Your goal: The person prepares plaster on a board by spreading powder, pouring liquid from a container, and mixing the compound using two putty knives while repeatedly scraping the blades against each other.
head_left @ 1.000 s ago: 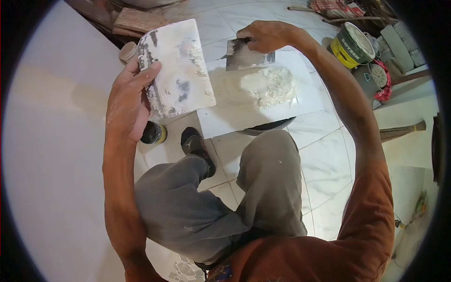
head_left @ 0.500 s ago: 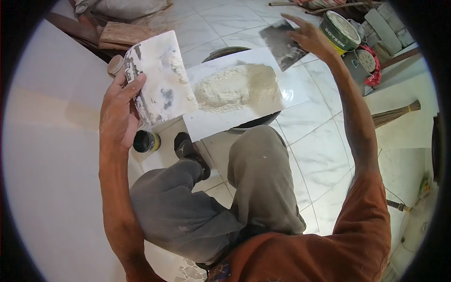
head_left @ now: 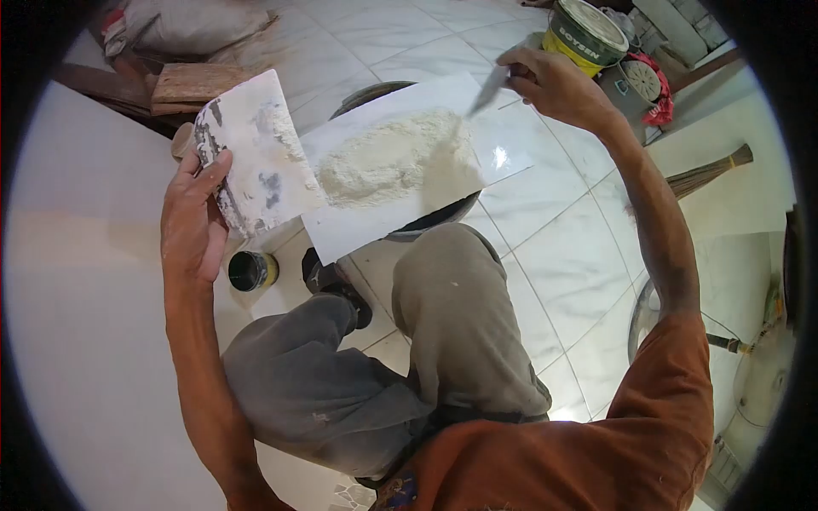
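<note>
My left hand grips the left edge of a flat board, thumb on top; white powder or paste and grey smears coat its face. My right hand pinches a thin flat metal scraper, now seen nearly edge-on. The scraper's lower end is close to the right end of a heap of off-white powder; I cannot tell whether it touches. That heap lies on a white sheet, which rests across a dark round tub. The board's right edge overlaps the sheet's left side.
A small dark can stands near my foot. Behind are wood pieces and a sack. To the right are a labelled paint bucket, a grey bucket with red plastic, and a stick broom.
My right hand has turned the scraper from showing its broad face to nearly edge-on, bringing it nearer the powder. My left hand still holds the board. The whole view has shifted slightly.
</note>
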A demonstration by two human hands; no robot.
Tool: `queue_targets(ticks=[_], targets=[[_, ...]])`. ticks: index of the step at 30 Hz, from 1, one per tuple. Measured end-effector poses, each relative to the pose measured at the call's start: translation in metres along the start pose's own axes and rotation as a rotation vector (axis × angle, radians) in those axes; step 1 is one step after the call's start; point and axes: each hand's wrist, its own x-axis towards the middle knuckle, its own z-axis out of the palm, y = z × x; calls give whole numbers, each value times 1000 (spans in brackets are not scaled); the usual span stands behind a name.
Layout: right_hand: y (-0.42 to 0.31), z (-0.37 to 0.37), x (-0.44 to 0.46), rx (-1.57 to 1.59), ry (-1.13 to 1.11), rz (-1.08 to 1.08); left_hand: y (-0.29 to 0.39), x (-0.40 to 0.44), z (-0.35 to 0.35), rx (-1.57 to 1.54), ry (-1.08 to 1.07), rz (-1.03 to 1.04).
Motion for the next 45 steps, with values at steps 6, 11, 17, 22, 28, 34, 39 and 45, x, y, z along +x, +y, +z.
queue_targets(ticks=[6,11,17,22,28,34,39,45], targets=[[-28,-10,24,-401,-135,-11,2,2,-15,39,-38,5],[84,29,14,468,-190,578,3,3,-16,14,-12,4],[110,43,-27,755,-275,750,0,2,-15,-8,25,-20],[102,62,-32,744,-210,776,2,0,-12,6,13,-23],[87,88,-20,678,-241,686,2,3,-7,3,-1,-23],[54,89,-8,694,-285,612,6,-3,-7,27,-60,-2],[44,93,-2,799,-262,622,9,-8,-1,18,4,-7],[53,105,-4,1120,-253,612,7,-6,-4,-1,-28,-1]])
